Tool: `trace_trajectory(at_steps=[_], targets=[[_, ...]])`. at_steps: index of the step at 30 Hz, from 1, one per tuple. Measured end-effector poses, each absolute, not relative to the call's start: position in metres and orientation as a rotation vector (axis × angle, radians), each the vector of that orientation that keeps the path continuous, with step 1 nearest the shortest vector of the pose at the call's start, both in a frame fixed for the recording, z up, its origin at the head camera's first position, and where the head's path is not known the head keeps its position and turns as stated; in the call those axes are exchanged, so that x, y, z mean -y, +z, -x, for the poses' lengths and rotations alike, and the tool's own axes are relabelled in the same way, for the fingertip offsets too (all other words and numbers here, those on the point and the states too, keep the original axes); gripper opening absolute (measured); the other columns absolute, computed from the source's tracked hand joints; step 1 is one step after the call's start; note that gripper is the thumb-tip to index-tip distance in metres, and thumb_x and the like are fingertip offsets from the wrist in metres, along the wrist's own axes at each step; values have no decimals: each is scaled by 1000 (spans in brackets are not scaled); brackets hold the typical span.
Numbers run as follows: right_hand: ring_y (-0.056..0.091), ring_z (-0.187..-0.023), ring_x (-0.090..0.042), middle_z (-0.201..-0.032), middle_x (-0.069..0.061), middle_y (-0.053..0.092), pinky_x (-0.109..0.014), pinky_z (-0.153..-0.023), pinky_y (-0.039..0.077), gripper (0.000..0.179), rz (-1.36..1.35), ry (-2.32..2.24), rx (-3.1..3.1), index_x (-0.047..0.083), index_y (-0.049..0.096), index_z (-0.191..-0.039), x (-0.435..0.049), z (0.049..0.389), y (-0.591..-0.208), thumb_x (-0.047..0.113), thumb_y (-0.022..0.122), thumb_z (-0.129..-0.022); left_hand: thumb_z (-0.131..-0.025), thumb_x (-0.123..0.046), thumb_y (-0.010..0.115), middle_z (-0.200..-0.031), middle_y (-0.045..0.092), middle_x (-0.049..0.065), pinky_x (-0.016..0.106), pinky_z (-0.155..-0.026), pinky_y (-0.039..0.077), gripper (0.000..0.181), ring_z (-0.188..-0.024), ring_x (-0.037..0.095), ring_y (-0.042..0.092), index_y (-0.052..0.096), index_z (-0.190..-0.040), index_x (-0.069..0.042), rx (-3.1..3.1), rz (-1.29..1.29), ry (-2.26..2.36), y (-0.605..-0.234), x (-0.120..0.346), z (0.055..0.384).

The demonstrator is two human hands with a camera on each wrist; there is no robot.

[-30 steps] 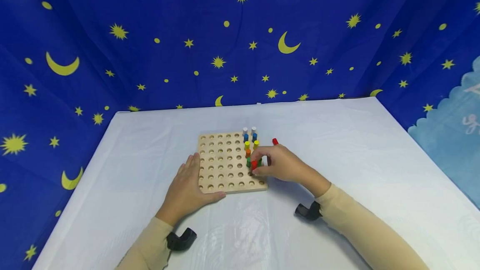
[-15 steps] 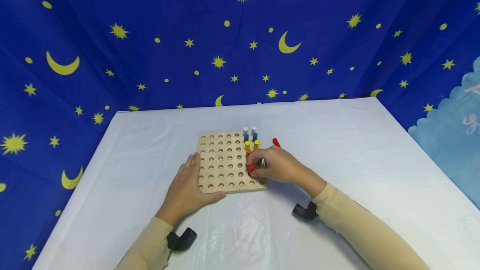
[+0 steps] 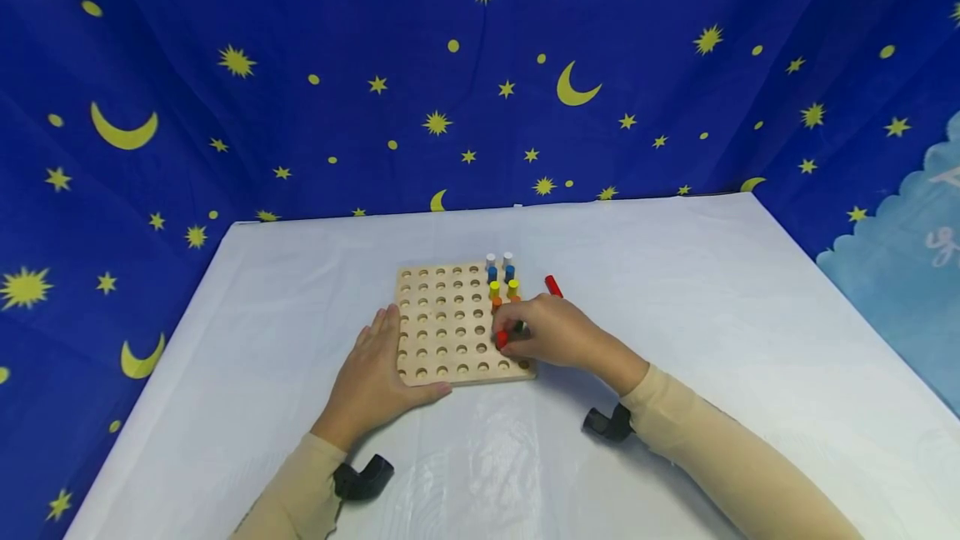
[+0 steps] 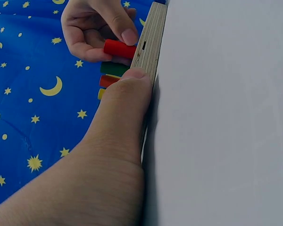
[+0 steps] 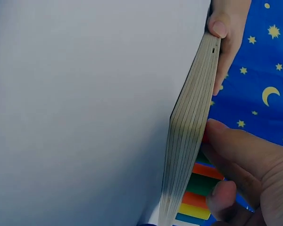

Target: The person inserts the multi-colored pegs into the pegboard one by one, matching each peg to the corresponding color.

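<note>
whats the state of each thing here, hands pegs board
right hand: pinches a red peg at the board
red peg: held, end at the board face; seated or not, cannot tell
left hand: flat against the board's left edge, thumb along its near edge
wooden pegboard: flat on the table, most holes empty
white, blue, yellow, orange and green pegs: upright in the right columns
loose red peg: lying on the table, off the board

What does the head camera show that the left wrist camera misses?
Only the head view shows the pegboard's grid of holes from above, a loose red peg lying on the table beside it, and both sleeves. Only the left wrist view shows the board's layered edge close up, with the left hand's thumb pressed on it. Both show the right hand pinching a red peg at the board.
</note>
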State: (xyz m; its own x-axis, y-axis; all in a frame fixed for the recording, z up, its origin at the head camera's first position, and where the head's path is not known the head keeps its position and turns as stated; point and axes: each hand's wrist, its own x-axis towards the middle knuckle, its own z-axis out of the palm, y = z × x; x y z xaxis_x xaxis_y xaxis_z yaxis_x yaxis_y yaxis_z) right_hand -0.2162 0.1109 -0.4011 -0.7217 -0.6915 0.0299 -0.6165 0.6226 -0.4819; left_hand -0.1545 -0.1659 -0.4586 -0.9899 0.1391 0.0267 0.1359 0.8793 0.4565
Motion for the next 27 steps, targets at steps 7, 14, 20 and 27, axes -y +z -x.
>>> trace_trajectory(at_steps=[7,14,20,27], targets=[[58,-75,-4,-89,19,68,-21,-67,49,22,1064,-766,-2657,24,72,-100,-115,215,-397,24,83,-81,-59,-92,62,-166,15,19,51,-126,17,146,-154,34,14,8,-158,1,-3035,-217,739,-457,165,154],[54,-62,-10,-99,11,74,-23,-56,48,25,1016,-951,-2627,21,74,-106,-129,216,-386,27,81,-83,-60,-90,64,-166,15,20,51,-126,16,146,-154,35,14,8,-158,1,-3029,-214,740,-456,165,154],[49,-60,-12,-99,2,74,-24,-54,44,28,942,-1028,-2709,17,74,-107,-145,230,-384,29,81,-83,-59,-90,65,-165,15,20,51,-126,17,146,-154,36,15,9,-158,2,-3046,-227,743,-457,165,154],[55,-72,-17,-105,-2,74,-31,-63,48,35,726,-909,-2854,13,72,-116,-166,256,-393,31,79,-86,-59,-90,66,-165,15,21,51,-126,16,146,-154,36,15,9,-158,2,-3047,-230,754,-458,165,154]])
